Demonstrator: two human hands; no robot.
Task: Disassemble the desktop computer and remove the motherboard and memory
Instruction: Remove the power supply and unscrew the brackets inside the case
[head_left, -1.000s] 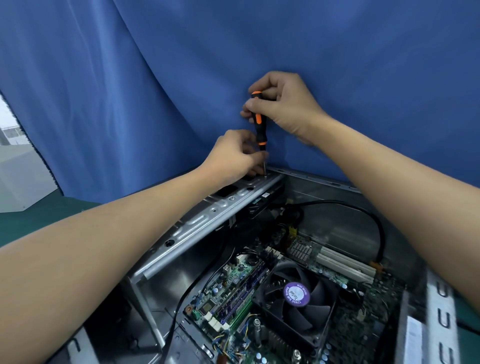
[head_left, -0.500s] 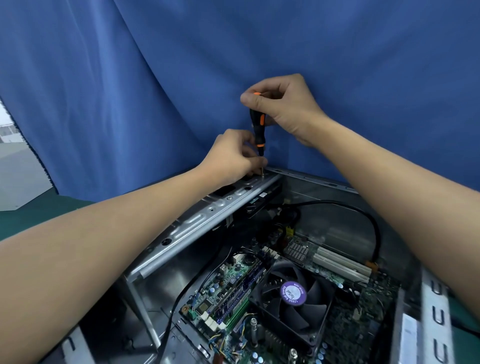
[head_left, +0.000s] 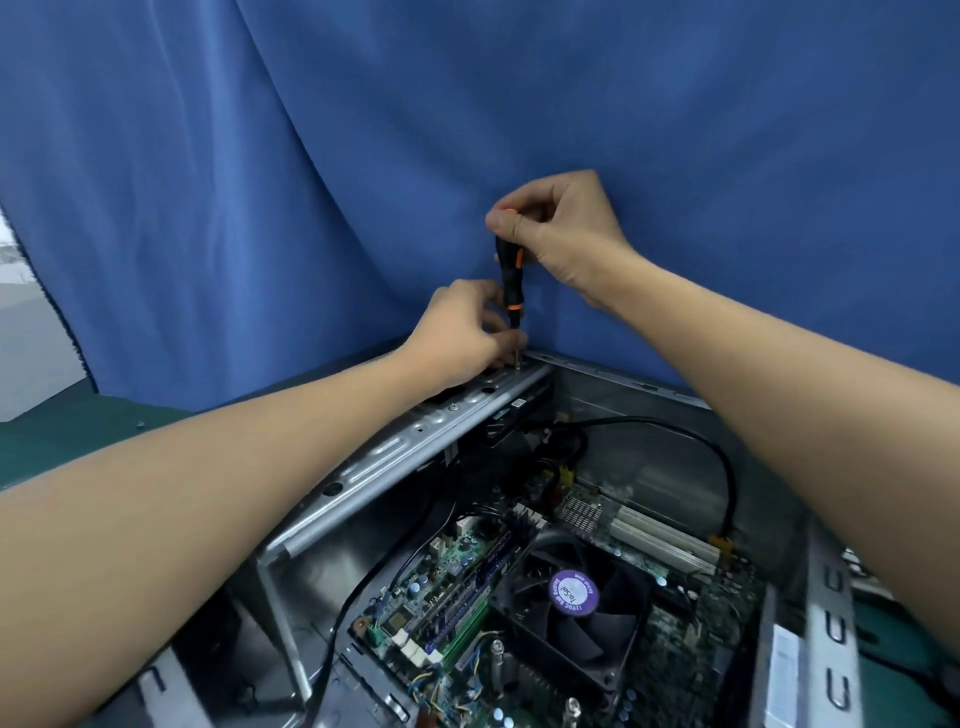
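the open case (head_left: 628, 385) sits on the worktop (head_left: 78, 447), a curtain (head_left: 467, 104) hanging behind it. the motherboard (head_left: 436, 569) lies on its floor, the fan (head_left: 571, 618) on top, memory (head_left: 467, 631) just left of the fan. a rail (head_left: 415, 448) crosses the case's left side; a screwdriver (head_left: 509, 280) stands upright on its far end.

The screwdriver (head_left: 508, 275) has been turned about its own axis. The orange stripe on its handle, which was faced toward the camera a second ago, is now seen only along the handle's right edge, and the black side is shown in front. The right hand (head_left: 563, 234) has been re-set on top, with the thumb now laid across the front of the orange cap, which is almost covered. The fan (head_left: 574, 592) is seen slightly further left in the view.
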